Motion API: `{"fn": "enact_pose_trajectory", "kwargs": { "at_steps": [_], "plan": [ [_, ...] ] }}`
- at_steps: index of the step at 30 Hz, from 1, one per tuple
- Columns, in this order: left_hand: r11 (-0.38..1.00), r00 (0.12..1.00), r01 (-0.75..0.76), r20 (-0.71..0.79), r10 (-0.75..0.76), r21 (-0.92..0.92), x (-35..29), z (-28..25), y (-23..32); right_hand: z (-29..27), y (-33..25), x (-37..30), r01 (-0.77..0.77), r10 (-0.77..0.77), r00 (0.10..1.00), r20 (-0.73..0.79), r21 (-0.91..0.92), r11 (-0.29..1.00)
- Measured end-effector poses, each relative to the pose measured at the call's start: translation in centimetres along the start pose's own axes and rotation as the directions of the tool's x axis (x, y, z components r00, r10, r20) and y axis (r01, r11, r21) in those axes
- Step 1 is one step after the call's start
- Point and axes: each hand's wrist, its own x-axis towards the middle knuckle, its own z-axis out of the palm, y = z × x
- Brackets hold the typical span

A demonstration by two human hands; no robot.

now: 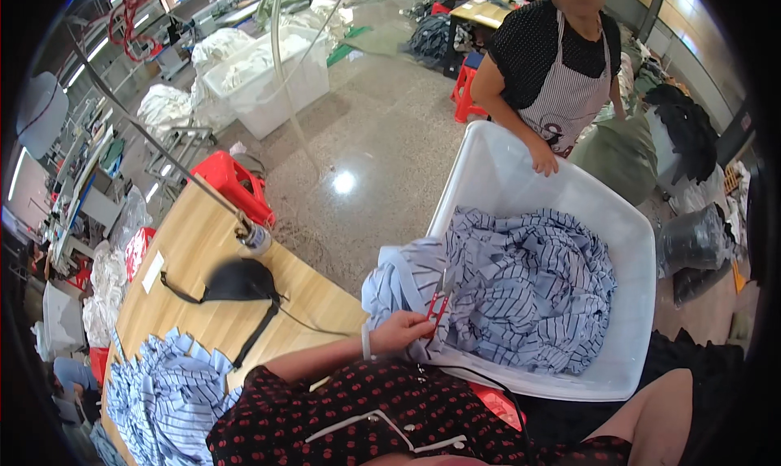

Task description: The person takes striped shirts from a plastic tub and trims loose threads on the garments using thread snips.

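Note:
My left hand (399,330) is closed around a pair of red-handled thread snips (438,310), its blades pointing up and away from me. It is right beside a bunch of blue striped fabric (400,279) draped over the near left rim of a big white plastic bin (639,303). Inside the bin lies a large heap of the same striped cloth (529,291). My right arm shows at the lower right, bent at the elbow, but its hand is out of sight.
A co-worker in a striped apron (561,100) stands at the bin's far side, one hand on its rim. On the wooden table (325,291) at left lie a black strapped item (240,280) and more striped fabric (167,393). Red stools (232,181) and another white bin (277,100) stand beyond.

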Motion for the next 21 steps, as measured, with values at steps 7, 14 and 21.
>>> {"fn": "enact_pose_trajectory", "kwargs": {
  "at_steps": [7, 14, 21],
  "plan": [
    [0.995, 1.0, -0.023, -0.007, 0.023, 0.097, 0.3, -0.2, 0.4, 0.7, -3.1, -0.7, 0.163, -0.166, 0.983, -0.073, -0.053, 0.985],
    [0.992, 0.998, -0.056, 0.016, 0.054, 0.113, 0.6, -0.6, -0.4, 0.8, -7.1, 2.6, 0.347, -0.35, 0.937, -0.018, -0.078, 0.934],
    [0.985, 0.998, -0.061, 0.015, 0.06, 0.161, 1.4, -0.9, 0.6, 1.8, -11.0, 3.9, 0.493, -0.495, 0.869, 0.021, -0.127, 0.861]
  ]
}}
